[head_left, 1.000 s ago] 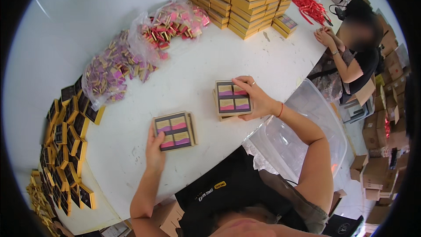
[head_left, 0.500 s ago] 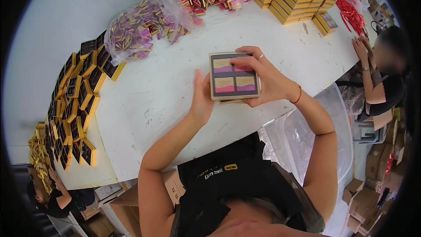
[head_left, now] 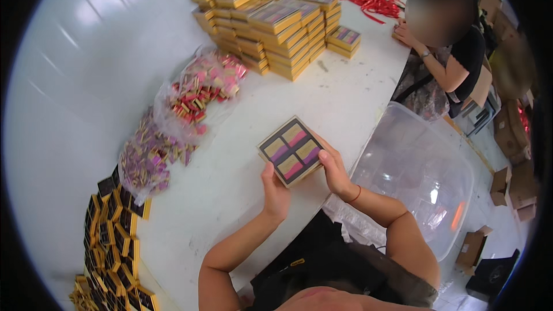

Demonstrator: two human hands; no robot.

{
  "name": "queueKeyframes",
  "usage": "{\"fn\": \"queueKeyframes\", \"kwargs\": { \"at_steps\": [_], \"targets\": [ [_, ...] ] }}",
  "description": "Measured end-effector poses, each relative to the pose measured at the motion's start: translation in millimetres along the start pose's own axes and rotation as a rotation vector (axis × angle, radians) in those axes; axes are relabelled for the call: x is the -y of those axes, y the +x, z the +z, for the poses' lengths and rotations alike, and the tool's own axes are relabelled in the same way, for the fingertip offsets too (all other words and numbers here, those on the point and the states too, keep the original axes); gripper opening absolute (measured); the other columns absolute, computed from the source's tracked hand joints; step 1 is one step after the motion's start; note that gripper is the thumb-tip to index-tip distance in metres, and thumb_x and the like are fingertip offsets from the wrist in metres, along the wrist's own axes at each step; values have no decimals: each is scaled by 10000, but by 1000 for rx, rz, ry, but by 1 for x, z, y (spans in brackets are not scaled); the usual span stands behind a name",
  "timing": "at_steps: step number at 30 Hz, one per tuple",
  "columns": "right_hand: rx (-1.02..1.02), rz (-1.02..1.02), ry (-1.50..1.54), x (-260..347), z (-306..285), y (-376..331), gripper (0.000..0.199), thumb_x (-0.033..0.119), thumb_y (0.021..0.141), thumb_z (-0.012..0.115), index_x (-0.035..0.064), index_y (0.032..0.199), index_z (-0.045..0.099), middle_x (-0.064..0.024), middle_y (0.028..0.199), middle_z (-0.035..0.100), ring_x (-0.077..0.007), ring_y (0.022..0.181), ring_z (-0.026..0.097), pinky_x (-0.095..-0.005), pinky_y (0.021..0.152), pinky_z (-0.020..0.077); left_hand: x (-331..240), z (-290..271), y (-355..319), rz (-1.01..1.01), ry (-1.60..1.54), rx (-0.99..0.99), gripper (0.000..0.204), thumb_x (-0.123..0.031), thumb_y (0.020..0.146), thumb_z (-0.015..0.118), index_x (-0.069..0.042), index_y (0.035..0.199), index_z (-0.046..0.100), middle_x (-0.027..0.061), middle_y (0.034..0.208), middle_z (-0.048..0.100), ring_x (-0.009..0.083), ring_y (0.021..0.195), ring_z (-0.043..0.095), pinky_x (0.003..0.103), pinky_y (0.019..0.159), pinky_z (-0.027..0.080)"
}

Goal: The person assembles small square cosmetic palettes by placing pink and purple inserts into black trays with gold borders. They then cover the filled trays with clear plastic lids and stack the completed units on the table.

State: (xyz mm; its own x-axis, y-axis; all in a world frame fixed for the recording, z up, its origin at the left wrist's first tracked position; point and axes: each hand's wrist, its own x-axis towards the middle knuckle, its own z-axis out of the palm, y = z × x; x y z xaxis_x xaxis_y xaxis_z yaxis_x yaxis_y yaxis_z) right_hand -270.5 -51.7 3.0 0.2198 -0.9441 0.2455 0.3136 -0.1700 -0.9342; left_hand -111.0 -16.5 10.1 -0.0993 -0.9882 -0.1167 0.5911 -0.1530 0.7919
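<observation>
Left of the clear bin [head_left: 423, 161], the left hand [head_left: 277, 196] and right hand [head_left: 337, 173] are clamped on opposite sides of a flat box [head_left: 292, 151] showing 4 packets [head_left: 307, 151], a 2-sided grip that probably keeps it steady and face up. The bench [head_left: 345, 101] ends along the bin's left side; farther left of the bin, open surface separates the box from a bag of purple pieces [head_left: 148, 158].

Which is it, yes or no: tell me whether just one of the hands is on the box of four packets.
No, the left hand and right hand both hold the box, from left and right.
</observation>
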Motion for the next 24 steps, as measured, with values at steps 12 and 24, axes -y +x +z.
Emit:
{"fn": "queueKeyframes", "kwargs": {
  "at_steps": [12,24],
  "targets": [
    [-235,-386,-34,184,-140,260,617,554,960,496,-4,1202,598,-63,1130,625,-133,1012,573,-293,872,475,-115,239,252,297,29,393,787,-664,866,535,-93,1397,421,64,1374,483,209,1272,457,374,1087,337],
    [-715,-116,-371,120,-167,447,867,675,770,549,-98,1146,655,-320,1238,603,-403,1204,562,-421,1001,420,-152,196,285,679,328,0,940,-482,938,547,-45,1565,0,181,1618,84,312,1473,188,457,1186,180]
  ]
}}
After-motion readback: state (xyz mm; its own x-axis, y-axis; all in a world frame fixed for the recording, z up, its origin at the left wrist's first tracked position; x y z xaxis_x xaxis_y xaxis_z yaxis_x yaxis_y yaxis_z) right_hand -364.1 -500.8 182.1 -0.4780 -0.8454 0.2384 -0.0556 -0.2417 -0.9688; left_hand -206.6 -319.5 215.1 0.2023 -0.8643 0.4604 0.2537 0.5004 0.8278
